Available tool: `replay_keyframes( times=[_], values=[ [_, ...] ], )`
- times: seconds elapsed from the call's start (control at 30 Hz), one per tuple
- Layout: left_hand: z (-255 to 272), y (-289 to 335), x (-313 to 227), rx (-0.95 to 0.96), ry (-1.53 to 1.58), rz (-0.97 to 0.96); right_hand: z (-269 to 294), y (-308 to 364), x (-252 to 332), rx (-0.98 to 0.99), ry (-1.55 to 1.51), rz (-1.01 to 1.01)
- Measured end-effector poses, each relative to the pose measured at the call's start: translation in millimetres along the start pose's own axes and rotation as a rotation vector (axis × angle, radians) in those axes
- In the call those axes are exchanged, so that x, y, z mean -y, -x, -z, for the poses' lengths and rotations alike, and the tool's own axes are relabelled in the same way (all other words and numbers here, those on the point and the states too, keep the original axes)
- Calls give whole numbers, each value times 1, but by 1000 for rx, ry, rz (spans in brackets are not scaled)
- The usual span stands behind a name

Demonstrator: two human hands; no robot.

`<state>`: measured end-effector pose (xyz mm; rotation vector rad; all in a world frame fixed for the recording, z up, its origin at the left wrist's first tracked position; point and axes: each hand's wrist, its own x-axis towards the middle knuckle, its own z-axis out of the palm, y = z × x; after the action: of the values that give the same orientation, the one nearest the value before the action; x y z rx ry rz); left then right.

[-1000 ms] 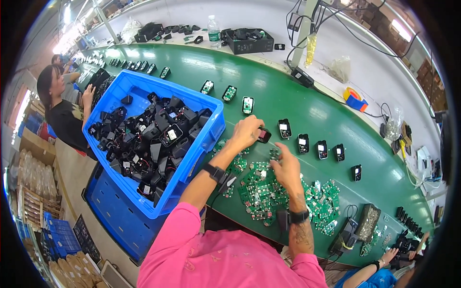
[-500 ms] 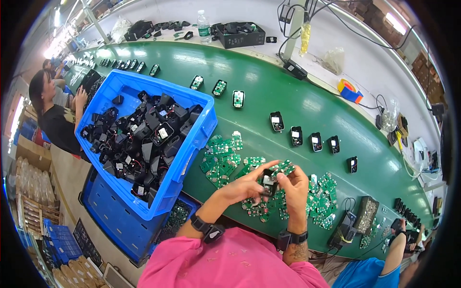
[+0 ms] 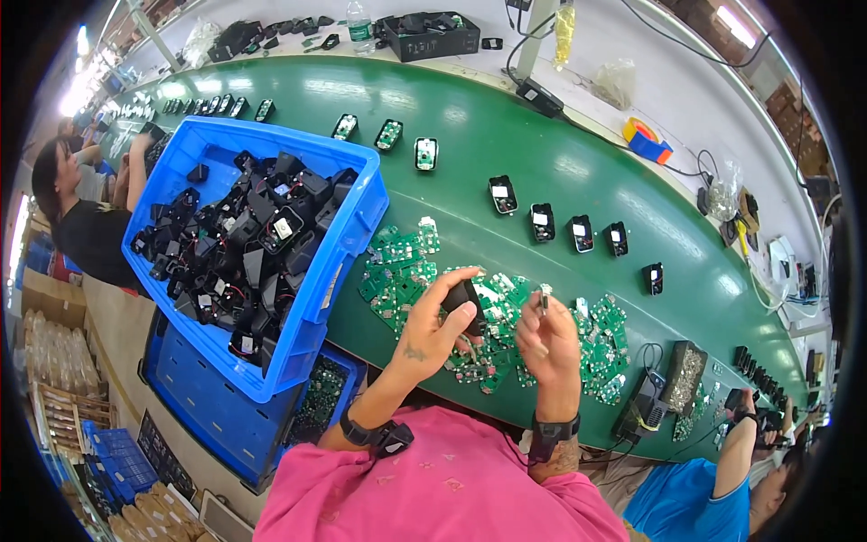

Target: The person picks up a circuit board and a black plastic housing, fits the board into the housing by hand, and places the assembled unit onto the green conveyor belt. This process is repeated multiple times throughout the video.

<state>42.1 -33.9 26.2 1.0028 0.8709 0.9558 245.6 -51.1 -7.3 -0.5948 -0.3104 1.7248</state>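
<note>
Nearest: pink shirt [image 3: 433,479] and, around both wrists, dark straps [image 3: 553,432]. Just beyond: left hand [image 3: 432,334], curled round a tilted black housing [image 3: 462,303], with thumb and forefinger on opposite sides. To its right, and apart from it: right hand [image 3: 551,341], thumb and forefinger pinched narrow on a small part [image 3: 545,298], turned nearly edge-on and too small to identify; other fingers loosely bent. Below and around both hands: green circuit boards [image 3: 388,280], spread in loose heaps on a green tabletop [image 3: 488,108]. To the left: blue bin [image 3: 352,235], filled with jumbled black casings [image 3: 293,185]. To the right: dark cabled device [image 3: 641,411], just beside a box of small metal parts [image 3: 685,375]. Farther: five open black shells [image 3: 542,221] in a loose row; to their left, three board-fitted shells [image 3: 389,135]. Farthest, along the pale ledge: clear bottle [image 3: 359,27], black box [image 3: 429,43] and tape rolls [image 3: 647,142].
</note>
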Motion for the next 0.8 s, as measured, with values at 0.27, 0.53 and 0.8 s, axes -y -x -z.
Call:
replay_keyframes(
  times=[0.27,0.53,0.8],
  values=[
    [-17,-3,-22,-58,-419,-358,-5,10,-24,138,-243,-245],
    [-15,-7,-19,-151,-496,-355,-7,12,-25,160,-198,-222],
    [-5,-8,-16,44,-132,-91,-26,14,-31,-160,440,169]
  ],
)
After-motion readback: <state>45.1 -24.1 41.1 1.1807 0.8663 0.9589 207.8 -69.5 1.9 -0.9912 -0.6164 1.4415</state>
